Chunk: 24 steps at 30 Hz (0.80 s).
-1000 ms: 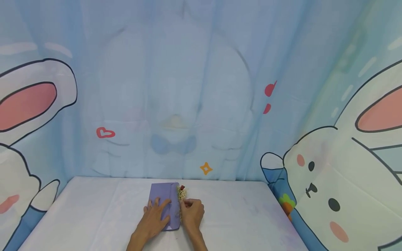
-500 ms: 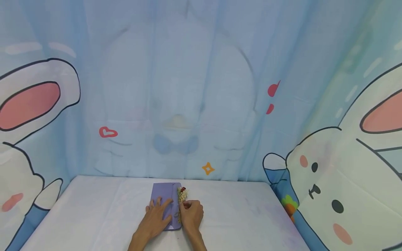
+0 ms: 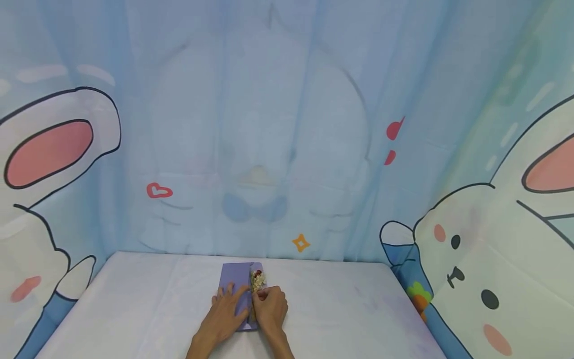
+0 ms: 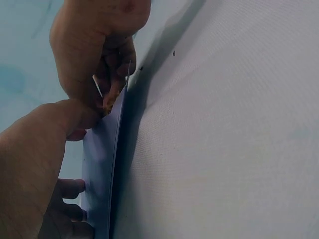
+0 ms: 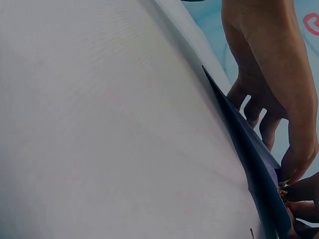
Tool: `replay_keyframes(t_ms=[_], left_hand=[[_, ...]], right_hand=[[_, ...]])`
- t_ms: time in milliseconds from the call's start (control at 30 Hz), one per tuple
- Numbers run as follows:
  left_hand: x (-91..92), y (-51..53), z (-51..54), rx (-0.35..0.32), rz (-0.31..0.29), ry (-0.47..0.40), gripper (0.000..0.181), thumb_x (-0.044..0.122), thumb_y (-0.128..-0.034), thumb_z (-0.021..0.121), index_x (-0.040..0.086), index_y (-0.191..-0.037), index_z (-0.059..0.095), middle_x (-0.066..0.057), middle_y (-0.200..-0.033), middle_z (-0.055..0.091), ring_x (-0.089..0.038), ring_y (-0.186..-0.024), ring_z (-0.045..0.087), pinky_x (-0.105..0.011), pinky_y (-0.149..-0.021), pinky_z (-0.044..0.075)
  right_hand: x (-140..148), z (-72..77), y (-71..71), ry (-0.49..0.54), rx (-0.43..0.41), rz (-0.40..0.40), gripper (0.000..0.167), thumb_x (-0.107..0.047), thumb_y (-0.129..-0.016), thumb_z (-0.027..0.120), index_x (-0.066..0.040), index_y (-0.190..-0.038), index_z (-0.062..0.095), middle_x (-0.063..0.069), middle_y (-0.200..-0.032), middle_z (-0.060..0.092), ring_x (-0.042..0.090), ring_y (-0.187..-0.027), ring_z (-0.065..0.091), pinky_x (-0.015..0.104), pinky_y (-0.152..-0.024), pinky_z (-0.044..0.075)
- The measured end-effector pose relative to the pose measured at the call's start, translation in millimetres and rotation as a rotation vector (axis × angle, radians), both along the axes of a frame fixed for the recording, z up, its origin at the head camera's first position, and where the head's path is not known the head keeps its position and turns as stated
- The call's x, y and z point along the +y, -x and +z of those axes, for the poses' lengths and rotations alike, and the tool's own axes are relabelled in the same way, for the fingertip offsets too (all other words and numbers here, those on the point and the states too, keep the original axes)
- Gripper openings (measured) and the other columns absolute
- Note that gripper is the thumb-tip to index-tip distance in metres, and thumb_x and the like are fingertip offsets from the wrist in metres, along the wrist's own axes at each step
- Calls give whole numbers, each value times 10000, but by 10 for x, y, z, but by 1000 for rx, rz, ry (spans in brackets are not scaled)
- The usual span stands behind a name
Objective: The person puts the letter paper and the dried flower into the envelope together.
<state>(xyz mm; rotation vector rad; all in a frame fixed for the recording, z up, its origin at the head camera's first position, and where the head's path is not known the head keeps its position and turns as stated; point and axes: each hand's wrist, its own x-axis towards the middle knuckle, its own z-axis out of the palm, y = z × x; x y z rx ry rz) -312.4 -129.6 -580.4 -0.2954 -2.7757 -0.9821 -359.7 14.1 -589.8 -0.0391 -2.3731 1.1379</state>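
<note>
A purple envelope or folded card lies on the white-covered table. My left hand rests on it with fingers spread, its thumb near the fold line. A small bunch of dried flowers, cream with a dark red bit, lies along the right part of the purple paper. My right hand pinches the stems, and its fingers hide much of them. In the left wrist view, the paper stands slightly off the cloth along its near edge. The right wrist view shows a sliver of the flowers between both hands.
The white tablecloth stretches out on both sides of the hands. Behind the table hangs a light blue curtain printed with cartoon rabbits. A few tiny dark specks dot the cloth.
My right hand has shifted a little left with the dried flowers, from the paper's right edge onto its right part. The left hand stays on the paper. The whole view has drifted slightly.
</note>
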Motion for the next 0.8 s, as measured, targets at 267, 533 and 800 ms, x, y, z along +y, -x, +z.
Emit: replay_keyframes(t_ms=[267,533,800], left_hand=[[12,2,-2,-4,-4,24,582,318,-1015,686,172,-1564,558,-356,-1606,477,-750,-1468,363,-851,-1148,327],[-5,12,21,11,9,33,610,334,-993,696,177,-1568,566,-350,-1593,488,-728,-1459,391,-814,-1150,347],[0,15,0,-1,2,24,588,353,-1012,689,175,-1561,579,-342,-1591,491,-730,-1464,381,-786,-1139,358]], right_hand=[[-41,2,-3,-26,-21,60,65,-83,-770,886,-99,-746,828,-6,-634,750,97,-558,637,323,-572,513],[11,55,13,38,34,141,80,-29,-819,885,-15,-886,842,42,-727,765,78,-615,625,253,-582,506],[139,-18,-2,-4,112,325,391,49,-845,812,98,-1224,728,182,-1054,688,273,-890,655,358,-768,562]])
